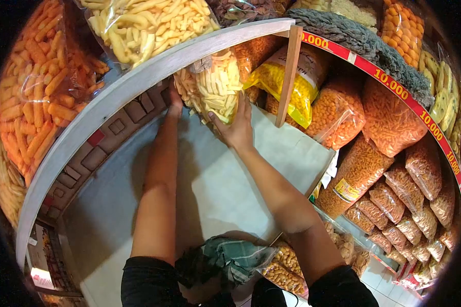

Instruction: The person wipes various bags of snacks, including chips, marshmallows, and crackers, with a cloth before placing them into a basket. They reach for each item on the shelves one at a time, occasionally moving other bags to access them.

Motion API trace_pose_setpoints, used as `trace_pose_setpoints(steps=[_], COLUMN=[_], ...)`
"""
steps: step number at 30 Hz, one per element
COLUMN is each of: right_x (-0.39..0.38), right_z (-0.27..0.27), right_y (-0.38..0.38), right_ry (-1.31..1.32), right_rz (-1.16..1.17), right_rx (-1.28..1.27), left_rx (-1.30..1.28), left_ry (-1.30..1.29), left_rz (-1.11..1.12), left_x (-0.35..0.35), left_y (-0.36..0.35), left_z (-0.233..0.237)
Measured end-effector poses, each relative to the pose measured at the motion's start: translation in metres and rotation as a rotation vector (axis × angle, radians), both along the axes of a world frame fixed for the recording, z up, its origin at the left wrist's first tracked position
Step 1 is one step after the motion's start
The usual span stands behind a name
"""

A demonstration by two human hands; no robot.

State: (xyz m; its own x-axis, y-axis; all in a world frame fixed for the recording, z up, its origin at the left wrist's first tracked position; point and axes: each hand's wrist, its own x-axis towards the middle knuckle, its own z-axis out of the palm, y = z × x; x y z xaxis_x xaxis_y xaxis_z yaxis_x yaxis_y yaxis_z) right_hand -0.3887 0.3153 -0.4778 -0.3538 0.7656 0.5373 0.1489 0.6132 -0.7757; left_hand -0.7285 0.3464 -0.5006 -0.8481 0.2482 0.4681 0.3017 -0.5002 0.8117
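A clear plastic bag of pale yellow snack sticks point(217, 84) stands on the grey shelf board point(261, 148), under the upper shelf's white edge. My right hand point(235, 125) grips the bag's near right side, thumb in front and fingers up along its side. At the bag's left side is my left hand point(175, 100), pressed against it; its fingers are mostly hidden by the bag and the shelf edge. Just right of the bag, behind a wooden post point(289, 77), lies a yellow printed bag point(297, 77).
Bags of orange snacks point(338, 112) and several small packets point(415, 189) fill the right side. Overhead, the white shelf edge point(153, 56) curves across, with large snack bags point(148, 25) above it. A green checked cloth point(235, 258) hangs near my body.
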Motion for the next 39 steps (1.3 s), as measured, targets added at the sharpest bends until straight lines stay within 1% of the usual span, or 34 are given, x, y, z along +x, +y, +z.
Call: trace_pose_setpoints(steps=[2,4,6,7,9,12,14,15,18,21,23,25,28,30,32,33,34,37,39], right_x=[0.001,0.002,0.003,0.003,0.006,0.018,0.024,0.027,0.043,0.068,0.076,0.09,0.115,0.114,0.121,0.125,0.13,0.134,0.146], right_z=[0.001,0.001,0.001,0.004,0.008,0.024,0.034,0.039,0.047,0.067,0.071,0.084,0.103,0.097,0.096,0.097,0.097,0.09,0.096], right_y=[0.003,0.003,0.001,0.0,-0.003,-0.01,-0.016,-0.019,-0.03,-0.05,-0.056,-0.067,-0.09,-0.088,-0.095,-0.102,-0.109,-0.121,-0.138], right_ry=[0.042,0.058,0.049,0.034,0.001,-0.058,-0.093,-0.109,-0.167,-0.216,-0.253,-0.303,-0.384,-0.386,-0.373,-0.36,-0.346,-0.284,-0.26], right_rz=[0.0,-0.007,-0.02,-0.023,-0.032,0.031,0.024,0.018,0.042,0.045,0.003,-0.007,-0.001,0.017,0.05,0.076,0.102,0.206,0.273], right_rx=[0.023,0.036,0.044,0.066,0.106,0.078,0.055,0.042,0.022,-0.017,0.001,0.003,-0.018,0.034,0.06,0.064,0.068,0.052,-0.003], left_rx=[-0.075,0.011,0.106,0.16,0.193,0.106,-0.003,-0.051,-0.081,0.001,-0.087,-0.163,-0.191,-0.208,-0.195,-0.171,-0.146,-0.259,-0.223], left_ry=[-0.02,0.059,0.046,-0.005,-0.049,-0.07,-0.153,-0.059,-0.214,-0.181,-0.336,-0.291,-0.322,-0.341,-0.382,-0.415,-0.447,-0.509,-0.463], left_rz=[-0.272,-0.245,-0.221,-0.212,-0.165,-0.093,-0.104,-0.041,-0.102,-0.13,-0.111,-0.087,-0.1,-0.111,-0.18,-0.242,-0.304,-0.148,-0.172], left_x=[0.008,0.032,0.053,0.058,0.069,0.086,0.096,0.083,0.138,0.161,0.192,0.167,0.168,0.176,0.207,0.248,0.277,0.3,0.282], left_y=[-0.019,-0.031,-0.042,-0.047,-0.06,-0.083,-0.101,-0.103,-0.137,-0.152,-0.171,-0.171,-0.191,-0.202,-0.222,-0.242,-0.258,-0.286,-0.296], left_z=[0.001,0.001,0.003,0.005,0.007,0.011,0.01,-0.001,0.02,0.022,0.038,0.011,-0.002,-0.005,0.011,0.036,0.052,0.059,0.044])
